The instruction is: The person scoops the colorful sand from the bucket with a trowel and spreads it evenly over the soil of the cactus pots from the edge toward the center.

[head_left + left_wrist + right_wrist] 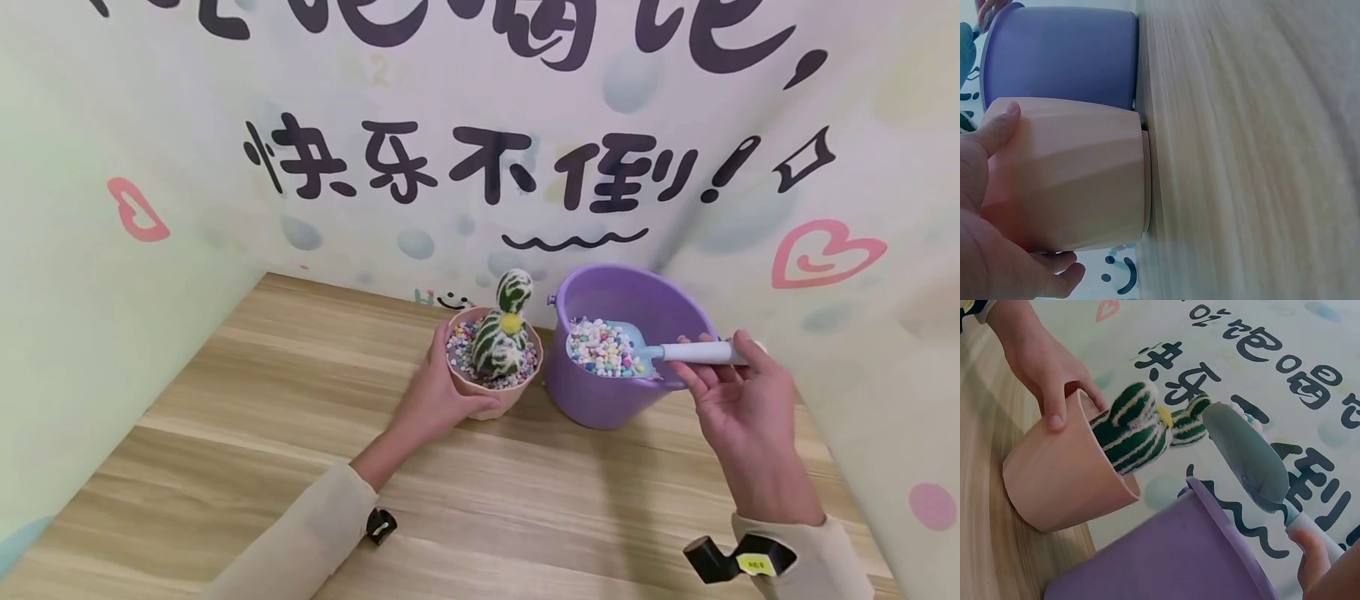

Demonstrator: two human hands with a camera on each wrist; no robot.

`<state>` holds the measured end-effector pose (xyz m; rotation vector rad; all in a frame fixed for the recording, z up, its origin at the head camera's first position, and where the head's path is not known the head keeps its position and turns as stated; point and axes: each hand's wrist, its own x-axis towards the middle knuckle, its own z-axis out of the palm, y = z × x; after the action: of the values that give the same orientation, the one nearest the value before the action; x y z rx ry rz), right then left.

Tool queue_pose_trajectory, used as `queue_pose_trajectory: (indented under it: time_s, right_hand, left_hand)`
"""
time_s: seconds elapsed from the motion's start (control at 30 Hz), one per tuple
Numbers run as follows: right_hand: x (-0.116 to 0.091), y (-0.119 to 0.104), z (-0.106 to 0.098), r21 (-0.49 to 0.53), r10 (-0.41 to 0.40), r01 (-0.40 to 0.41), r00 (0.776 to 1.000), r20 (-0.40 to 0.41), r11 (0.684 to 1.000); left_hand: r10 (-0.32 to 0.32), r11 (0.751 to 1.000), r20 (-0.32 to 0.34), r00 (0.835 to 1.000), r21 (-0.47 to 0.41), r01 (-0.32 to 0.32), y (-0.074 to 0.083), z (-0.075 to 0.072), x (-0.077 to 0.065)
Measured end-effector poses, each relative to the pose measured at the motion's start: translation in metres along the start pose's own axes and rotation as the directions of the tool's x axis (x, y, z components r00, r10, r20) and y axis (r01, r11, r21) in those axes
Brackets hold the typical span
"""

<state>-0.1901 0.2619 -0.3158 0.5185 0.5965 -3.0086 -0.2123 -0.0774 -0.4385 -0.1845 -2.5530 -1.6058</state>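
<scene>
A pink flowerpot [495, 402] holds a green-and-white fuzzy cactus [500, 342] with a yellow flower, set among small coloured pebbles. My left hand [438, 387] grips the pot's side, thumb at the front and fingers round the back, as the left wrist view also shows. The pot [1072, 175] stands on the table. In my right hand [738, 408] is the white handle of a light blue scoop [1247, 456], heaped with white and coloured pebbles [603, 348]. The scoop is over the mouth of a purple bucket [607, 400], just right of the pot. The bucket's inside bottom is hidden.
The wooden table [300, 375] ends at a back wall sheet [420, 200] printed with dark characters and hearts. Pot and bucket stand close together near that sheet. Pale side walls [97, 333] border the table.
</scene>
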Motion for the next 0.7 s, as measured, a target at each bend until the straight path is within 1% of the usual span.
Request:
queue_pose_trajectory:
  time_s: [0.13,0.27,0.5,0.6,0.7]
  right_hand:
    - [-0.003,0.004,-0.002,-0.019,-0.006,0.006,1.000,-0.002,1.000]
    - [-0.005,0.007,-0.003,-0.024,0.003,-0.002,1.000,0.007,1.000]
    - [-0.010,0.014,-0.007,-0.006,0.001,-0.001,1.000,0.007,1.000]
    - [-0.013,0.018,-0.009,0.010,-0.011,0.011,1.000,0.011,1.000]
    - [-0.015,0.022,-0.011,0.027,-0.025,0.025,1.000,0.009,0.999]
  left_hand:
    - [-0.014,1.000,-0.014,1.000,0.019,0.014,0.002,0.002,-0.001]
    - [-0.028,0.998,-0.033,0.999,0.056,0.030,0.004,0.004,-0.003]
    - [-0.074,0.995,-0.059,0.996,0.067,0.077,0.009,0.007,-0.005]
    - [-0.096,0.992,-0.073,0.993,0.075,0.101,0.011,0.008,-0.007]
    - [-0.104,0.990,-0.090,0.991,0.083,0.112,0.012,0.009,-0.008]
